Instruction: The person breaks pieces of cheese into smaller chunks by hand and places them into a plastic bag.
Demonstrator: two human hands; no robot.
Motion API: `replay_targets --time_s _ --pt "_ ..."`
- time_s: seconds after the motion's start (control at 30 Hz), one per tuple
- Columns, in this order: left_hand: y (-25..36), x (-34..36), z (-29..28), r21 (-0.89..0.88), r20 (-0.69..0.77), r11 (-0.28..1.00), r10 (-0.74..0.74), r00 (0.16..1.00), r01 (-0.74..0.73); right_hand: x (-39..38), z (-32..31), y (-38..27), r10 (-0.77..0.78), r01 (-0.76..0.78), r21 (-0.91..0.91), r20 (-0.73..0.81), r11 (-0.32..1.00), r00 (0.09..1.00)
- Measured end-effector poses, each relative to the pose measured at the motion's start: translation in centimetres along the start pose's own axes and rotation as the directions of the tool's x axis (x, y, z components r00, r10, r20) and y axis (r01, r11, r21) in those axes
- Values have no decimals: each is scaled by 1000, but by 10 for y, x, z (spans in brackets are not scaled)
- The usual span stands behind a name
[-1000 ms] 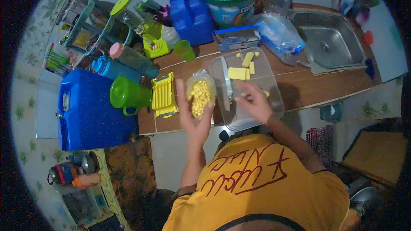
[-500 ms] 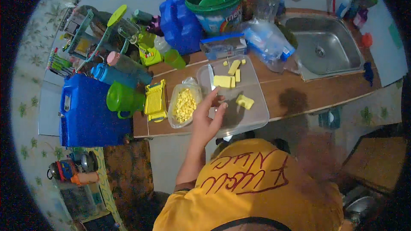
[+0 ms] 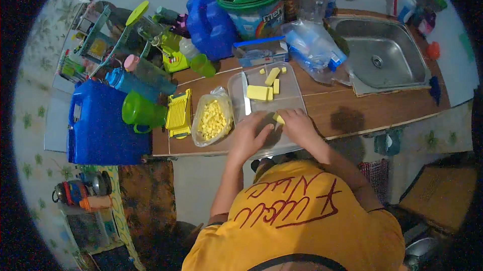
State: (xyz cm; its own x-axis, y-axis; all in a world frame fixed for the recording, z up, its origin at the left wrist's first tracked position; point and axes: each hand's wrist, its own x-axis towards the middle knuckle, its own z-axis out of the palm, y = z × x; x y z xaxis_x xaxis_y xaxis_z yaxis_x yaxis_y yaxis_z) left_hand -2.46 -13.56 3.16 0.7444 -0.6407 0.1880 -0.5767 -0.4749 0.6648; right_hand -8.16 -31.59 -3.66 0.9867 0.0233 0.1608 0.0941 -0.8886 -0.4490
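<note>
My left hand (image 3: 250, 135) is over the near part of a translucent plastic tray (image 3: 297, 90), fingers loosely curved, thumb apart. My right hand (image 3: 299, 130) grips a soft yellow piece (image 3: 278, 119) opposite it, partly hidden by the fingers. Higher on the tray lie yellow blocks (image 3: 259, 93), smaller pieces (image 3: 272, 76) and a knife (image 3: 246, 97) along its left side. A plastic bag of small yellow cubes (image 3: 213, 120) rests on the counter left of the tray, beside a yellow slicer (image 3: 178, 113).
Blue jerrycans (image 3: 103, 120), a green pitcher (image 3: 138, 111), bottles (image 3: 146, 75), a large bucket (image 3: 251, 17) and plastic bags (image 3: 314, 50) crowd the wooden counter's (image 3: 367, 112) left and back. A steel sink (image 3: 382, 55) is at the right.
The bag of cubes left my left hand and now lies on the counter. Both hands have come together at the tray's near part, my right one now on the loose piece.
</note>
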Motion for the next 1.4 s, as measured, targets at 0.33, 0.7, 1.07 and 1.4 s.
replay_targets --time_s 0.33,0.7,1.07,1.4 --pt "-18 -8 40 -762 -4 553 -523 852 336 21 9 30 147 -405 834 378 375 914" --pt "-12 -5 25 -828 90 454 -470 878 328 21 -26 -17 16 -339 937 341 -80 940" --pt "-11 -7 14 -829 79 454 -484 871 328 25 -28 -28 18 -301 944 306 -132 952" --pt "-25 -13 21 -954 251 34 -458 853 299 31 -28 -33 111 -289 956 282 52 953"
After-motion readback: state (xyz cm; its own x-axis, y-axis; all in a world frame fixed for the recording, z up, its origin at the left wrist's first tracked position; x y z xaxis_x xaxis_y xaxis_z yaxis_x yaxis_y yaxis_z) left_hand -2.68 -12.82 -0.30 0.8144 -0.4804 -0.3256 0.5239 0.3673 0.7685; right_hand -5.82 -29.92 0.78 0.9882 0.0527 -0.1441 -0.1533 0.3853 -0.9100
